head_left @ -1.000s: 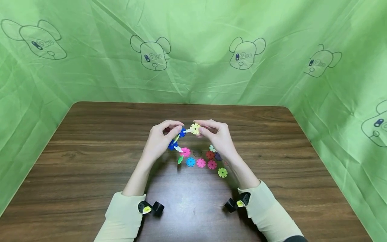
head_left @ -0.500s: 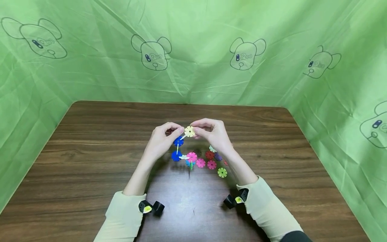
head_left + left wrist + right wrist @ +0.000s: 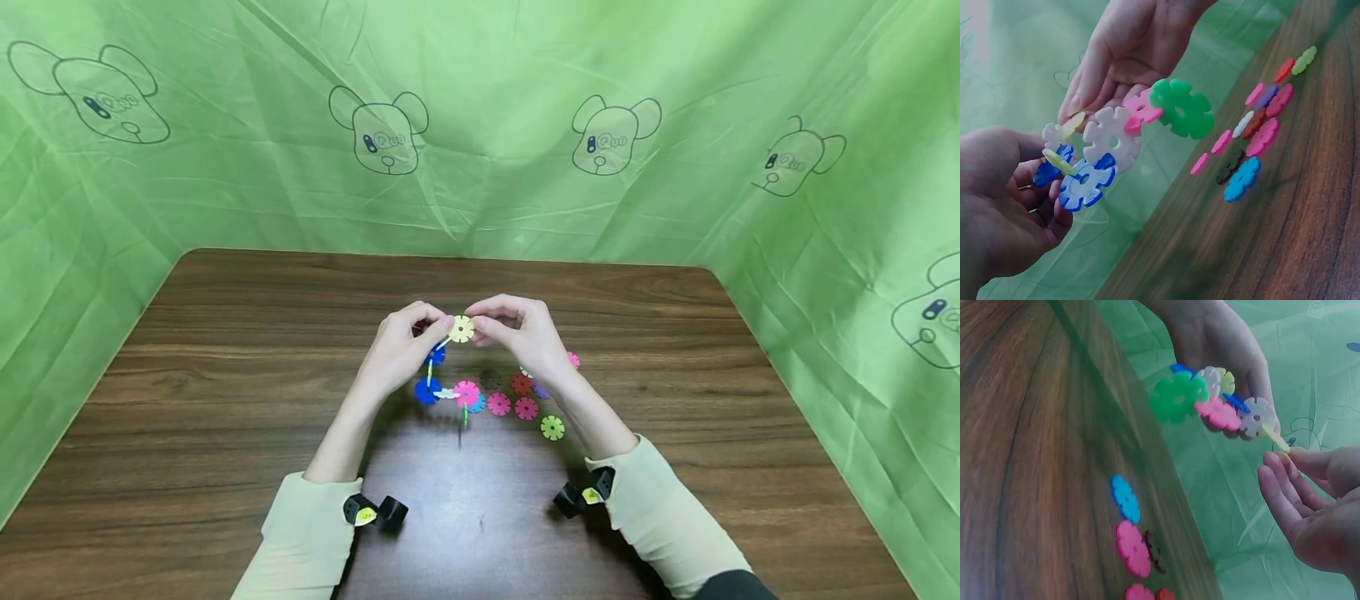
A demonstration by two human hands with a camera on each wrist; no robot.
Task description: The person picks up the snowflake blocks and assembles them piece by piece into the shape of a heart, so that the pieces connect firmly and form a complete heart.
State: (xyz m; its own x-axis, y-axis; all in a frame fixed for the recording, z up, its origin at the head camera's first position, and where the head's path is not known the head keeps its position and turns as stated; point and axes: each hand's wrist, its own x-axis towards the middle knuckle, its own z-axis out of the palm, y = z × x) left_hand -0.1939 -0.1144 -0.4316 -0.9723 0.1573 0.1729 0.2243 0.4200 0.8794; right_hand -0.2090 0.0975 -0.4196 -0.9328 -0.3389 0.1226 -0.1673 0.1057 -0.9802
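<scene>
Several slotted plastic snowflake discs are joined in a chain, held up over the table. My right hand (image 3: 525,333) pinches the pale yellow disc (image 3: 461,328) at its upper end between thumb and fingers. Beside it, my left hand (image 3: 401,342) grips the chain at the adjoining white disc (image 3: 1257,417), the fingertips of both hands close together. Below hang a blue disc (image 3: 436,355), a yellow disc seen edge-on (image 3: 1059,161), another blue disc (image 3: 427,391), a second white disc (image 3: 1112,139), a pink disc (image 3: 467,393) and, at the free end, a green disc (image 3: 1182,109).
Loose discs lie on the wooden table (image 3: 262,400) under and right of the chain: a light blue one (image 3: 1242,179), pink ones (image 3: 527,407), a red-brown one (image 3: 521,383), a dark brown one (image 3: 491,380) and a yellow-green one (image 3: 552,428). Green cloth (image 3: 480,200) surrounds the table.
My right hand has moved left with the pale yellow disc, closer to my left hand. The chain's lower end has dropped, swung right, then slightly back left.
</scene>
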